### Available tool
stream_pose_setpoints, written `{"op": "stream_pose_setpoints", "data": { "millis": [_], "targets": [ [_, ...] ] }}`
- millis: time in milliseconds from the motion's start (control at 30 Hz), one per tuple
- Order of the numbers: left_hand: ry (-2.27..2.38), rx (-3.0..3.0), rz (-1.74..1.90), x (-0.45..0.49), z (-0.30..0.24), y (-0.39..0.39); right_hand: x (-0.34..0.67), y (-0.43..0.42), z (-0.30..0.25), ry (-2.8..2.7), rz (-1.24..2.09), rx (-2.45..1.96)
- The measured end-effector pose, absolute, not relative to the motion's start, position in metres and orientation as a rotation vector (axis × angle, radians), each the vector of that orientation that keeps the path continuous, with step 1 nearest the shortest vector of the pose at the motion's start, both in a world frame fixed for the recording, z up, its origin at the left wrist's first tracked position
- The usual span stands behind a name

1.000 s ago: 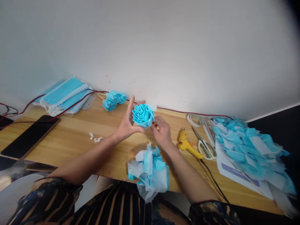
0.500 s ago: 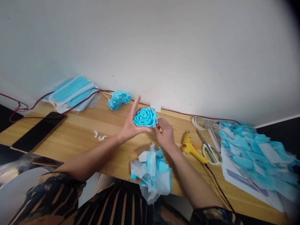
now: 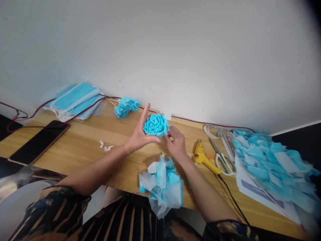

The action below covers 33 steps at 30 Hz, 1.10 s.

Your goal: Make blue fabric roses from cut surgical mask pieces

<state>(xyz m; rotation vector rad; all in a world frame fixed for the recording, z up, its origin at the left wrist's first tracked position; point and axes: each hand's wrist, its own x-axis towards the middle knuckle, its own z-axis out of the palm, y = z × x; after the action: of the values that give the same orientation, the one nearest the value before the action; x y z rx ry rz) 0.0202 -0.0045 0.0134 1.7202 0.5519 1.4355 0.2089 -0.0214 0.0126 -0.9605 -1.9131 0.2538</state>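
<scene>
A blue rose-shaped flower (image 3: 155, 125) made of folded mask fabric is held above the wooden table (image 3: 80, 144). My left hand (image 3: 139, 134) cups it from the left, index finger stretched up, thumb under the flower. My right hand (image 3: 177, 142) pinches the flower's right underside with curled fingers. Below both hands a heap of blue and white fabric scraps (image 3: 162, 182) lies at the table's front edge.
Two finished blue flowers (image 3: 125, 106) lie by the wall, next to a stack of face masks (image 3: 74, 99). A phone (image 3: 38, 141) lies at the left. A yellow glue gun (image 3: 203, 157), scissors (image 3: 222, 157) and a pile of cut blue pieces (image 3: 273, 160) are at the right.
The flower has been turned slightly between my hands, which stay in nearly the same place. The view has shifted a little.
</scene>
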Motion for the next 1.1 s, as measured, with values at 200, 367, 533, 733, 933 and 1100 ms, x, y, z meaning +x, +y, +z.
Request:
{"op": "stream_pose_setpoints", "data": {
  "millis": [200, 367, 533, 733, 933, 1100],
  "targets": [
    [0.452, 1.651, 1.418, 0.0239, 0.0104, -0.0018, 0.2089, -0.0217, 0.0141, -1.817, 0.295, -1.033],
    [0.442, 1.666, 1.422, 0.0217, 0.0072, 0.0010, 0.2079, -0.0227, 0.0148, -1.816, 0.288, -1.056],
    [0.454, 1.680, 1.412, 0.0211, 0.0070, 0.0006, 0.2075, -0.0236, 0.0150, -1.830, 0.295, -1.045],
    [0.527, 1.676, 1.406, 0.0195, 0.0100, -0.0038, 0.2066, -0.0237, 0.0147, -1.856, 0.251, -1.022],
    [0.758, 1.737, 1.489, 0.0145, 0.0121, -0.0048, 0.2061, -0.0221, 0.0128, -1.877, 0.246, -1.028],
    [0.629, 1.685, 1.408, 0.0191, 0.0103, -0.0041, 0.2080, -0.0214, 0.0116, -1.860, 0.285, -1.036]
  ]
}}
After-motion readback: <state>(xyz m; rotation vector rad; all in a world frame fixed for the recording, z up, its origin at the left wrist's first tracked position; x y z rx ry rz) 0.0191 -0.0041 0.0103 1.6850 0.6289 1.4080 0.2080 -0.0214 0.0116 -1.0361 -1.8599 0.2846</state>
